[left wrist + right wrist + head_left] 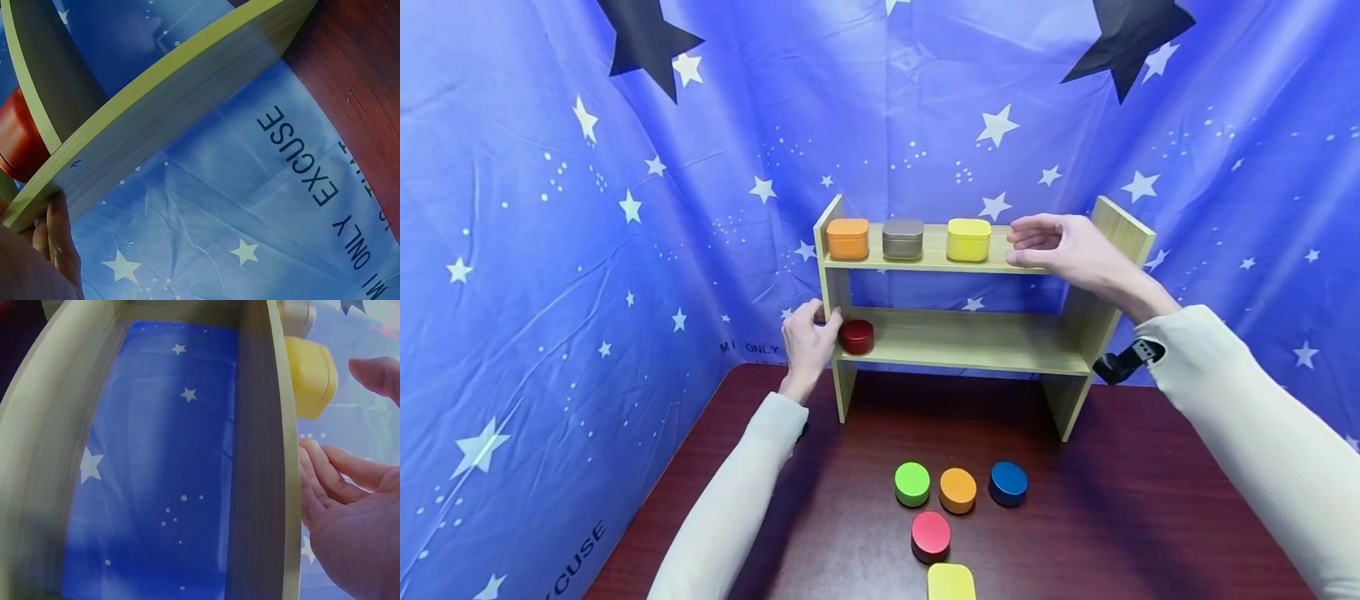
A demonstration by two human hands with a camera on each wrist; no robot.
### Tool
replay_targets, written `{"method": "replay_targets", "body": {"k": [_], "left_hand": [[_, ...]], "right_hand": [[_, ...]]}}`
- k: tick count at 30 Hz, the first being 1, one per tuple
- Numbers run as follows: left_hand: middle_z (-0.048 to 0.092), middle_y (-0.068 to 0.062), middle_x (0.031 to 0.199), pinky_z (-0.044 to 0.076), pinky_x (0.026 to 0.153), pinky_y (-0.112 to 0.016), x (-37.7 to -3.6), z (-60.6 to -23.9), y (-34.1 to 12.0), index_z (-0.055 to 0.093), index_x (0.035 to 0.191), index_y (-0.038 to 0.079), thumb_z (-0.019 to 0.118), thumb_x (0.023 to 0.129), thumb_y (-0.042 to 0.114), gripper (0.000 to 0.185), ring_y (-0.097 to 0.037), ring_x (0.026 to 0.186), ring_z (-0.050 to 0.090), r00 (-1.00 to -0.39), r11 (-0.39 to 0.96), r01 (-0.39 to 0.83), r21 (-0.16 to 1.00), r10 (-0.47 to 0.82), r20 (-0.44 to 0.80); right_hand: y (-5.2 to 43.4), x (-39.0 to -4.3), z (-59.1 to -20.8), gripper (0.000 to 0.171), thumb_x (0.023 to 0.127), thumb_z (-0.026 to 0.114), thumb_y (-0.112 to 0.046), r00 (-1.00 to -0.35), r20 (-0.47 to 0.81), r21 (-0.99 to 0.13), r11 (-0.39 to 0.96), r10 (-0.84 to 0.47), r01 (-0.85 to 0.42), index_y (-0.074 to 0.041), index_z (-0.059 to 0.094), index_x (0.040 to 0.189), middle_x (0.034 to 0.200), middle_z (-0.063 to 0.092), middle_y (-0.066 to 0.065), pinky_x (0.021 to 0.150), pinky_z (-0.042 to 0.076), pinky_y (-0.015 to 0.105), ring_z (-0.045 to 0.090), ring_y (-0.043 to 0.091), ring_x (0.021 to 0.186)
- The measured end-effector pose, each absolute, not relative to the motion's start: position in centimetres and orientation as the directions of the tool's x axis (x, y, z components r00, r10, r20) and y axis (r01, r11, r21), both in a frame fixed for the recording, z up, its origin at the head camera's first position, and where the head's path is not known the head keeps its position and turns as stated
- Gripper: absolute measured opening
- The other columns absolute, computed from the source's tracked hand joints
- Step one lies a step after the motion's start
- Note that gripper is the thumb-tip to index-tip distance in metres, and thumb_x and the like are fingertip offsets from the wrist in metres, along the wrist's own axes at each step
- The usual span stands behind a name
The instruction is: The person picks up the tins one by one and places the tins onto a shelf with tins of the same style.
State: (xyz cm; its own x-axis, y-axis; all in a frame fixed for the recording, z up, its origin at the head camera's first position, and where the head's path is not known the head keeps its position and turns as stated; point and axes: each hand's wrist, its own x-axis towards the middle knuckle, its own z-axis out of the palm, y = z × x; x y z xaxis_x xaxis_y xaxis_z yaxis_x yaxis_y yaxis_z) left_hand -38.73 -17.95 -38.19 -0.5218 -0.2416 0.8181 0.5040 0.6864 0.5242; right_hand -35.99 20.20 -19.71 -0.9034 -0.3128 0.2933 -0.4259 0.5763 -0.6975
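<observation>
A two-level wooden shelf point(970, 337) stands at the back of the table. Its top board carries an orange tin point(847, 238), a grey tin point(902, 238) and a yellow tin point(968, 239). A dark red round tin point(856, 337) sits at the lower board's left end. My left hand point(808, 342) grips the shelf's left side panel beside that red tin; in the left wrist view its fingers point(59, 240) lie along the panel point(169, 119). My right hand point(1022, 242) hovers open over the top board, just right of the yellow tin point(310, 376), holding nothing.
On the dark red table point(1150, 500) in front of the shelf lie a green round tin point(912, 483), an orange one point(957, 489), a blue one point(1008, 482), a pink-red one point(930, 535) and a yellow rounded tin point(951, 582). Blue starred cloth point(550, 250) surrounds the table.
</observation>
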Motion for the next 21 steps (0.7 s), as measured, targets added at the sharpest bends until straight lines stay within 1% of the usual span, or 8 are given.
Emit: {"method": "replay_targets", "body": {"k": [4, 7, 11, 16, 19, 21], "left_hand": [[0.059, -0.018, 0.066, 0.041, 0.065, -0.044, -38.7, -38.2, -17.9, 0.059, 0.070, 0.002, 0.075, 0.088, 0.019, 0.030, -0.038, 0.062, 0.055, -0.526, 0.691, 0.497, 0.525, -0.241, 0.815], [0.057, -0.018, 0.065, 0.040, 0.064, -0.045, -38.6, -38.1, -17.9, 0.057, 0.068, 0.002, 0.075, 0.088, 0.019, 0.031, -0.038, 0.062, 0.054, -0.529, 0.688, 0.496, 0.529, -0.244, 0.813], [0.056, -0.018, 0.064, 0.039, 0.064, -0.043, -38.5, -38.1, -17.8, 0.054, 0.067, 0.003, 0.075, 0.088, 0.019, 0.033, -0.038, 0.061, 0.053, -0.529, 0.683, 0.501, 0.532, -0.245, 0.813], [0.059, -0.017, 0.065, 0.041, 0.065, -0.045, -38.6, -38.1, -17.8, 0.057, 0.068, 0.004, 0.074, 0.088, 0.019, 0.031, -0.039, 0.062, 0.056, -0.530, 0.682, 0.499, 0.535, -0.248, 0.811], [0.061, -0.018, 0.066, 0.042, 0.065, -0.046, -38.7, -38.1, -17.9, 0.059, 0.068, 0.003, 0.074, 0.088, 0.019, 0.029, -0.040, 0.063, 0.057, -0.528, 0.682, 0.498, 0.536, -0.252, 0.811], [0.061, -0.019, 0.066, 0.041, 0.065, -0.045, -38.6, -38.1, -17.9, 0.059, 0.068, 0.003, 0.074, 0.088, 0.019, 0.030, -0.040, 0.063, 0.057, -0.528, 0.680, 0.500, 0.536, -0.251, 0.811]], "right_hand": [[20.3, -34.9, -20.0, 0.059, 0.099, 0.078, -0.020, -0.902, 0.313, -0.725, 0.540, -0.296, -0.429, 0.002, 0.058, 0.150, 0.122, 0.077, -0.007, 0.088, 0.053, 0.006, 0.068, -0.014, 0.098], [20.4, -34.1, -20.3, 0.059, 0.098, 0.079, -0.018, -0.892, 0.339, -0.730, 0.513, -0.300, -0.450, 0.004, 0.058, 0.149, 0.116, 0.076, -0.014, 0.087, 0.054, 0.008, 0.069, -0.012, 0.098], [20.6, -33.2, -20.9, 0.057, 0.096, 0.079, -0.010, -0.860, 0.400, -0.717, 0.476, -0.316, -0.509, 0.008, 0.060, 0.146, 0.112, 0.074, -0.017, 0.087, 0.055, 0.009, 0.069, -0.009, 0.099], [20.9, -32.4, -22.0, 0.054, 0.093, 0.078, 0.002, -0.821, 0.464, -0.710, 0.414, -0.333, -0.570, 0.015, 0.059, 0.142, 0.106, 0.073, -0.025, 0.089, 0.054, 0.008, 0.070, -0.006, 0.099], [21.1, -31.8, -22.5, 0.055, 0.094, 0.078, -0.001, -0.824, 0.455, -0.711, 0.418, -0.338, -0.565, 0.014, 0.058, 0.144, 0.106, 0.071, -0.029, 0.090, 0.053, 0.007, 0.069, -0.008, 0.099], [21.2, -31.4, -23.0, 0.056, 0.095, 0.078, -0.004, -0.832, 0.439, -0.712, 0.433, -0.340, -0.553, 0.011, 0.059, 0.146, 0.108, 0.071, -0.031, 0.091, 0.052, 0.007, 0.068, -0.009, 0.101]]}}
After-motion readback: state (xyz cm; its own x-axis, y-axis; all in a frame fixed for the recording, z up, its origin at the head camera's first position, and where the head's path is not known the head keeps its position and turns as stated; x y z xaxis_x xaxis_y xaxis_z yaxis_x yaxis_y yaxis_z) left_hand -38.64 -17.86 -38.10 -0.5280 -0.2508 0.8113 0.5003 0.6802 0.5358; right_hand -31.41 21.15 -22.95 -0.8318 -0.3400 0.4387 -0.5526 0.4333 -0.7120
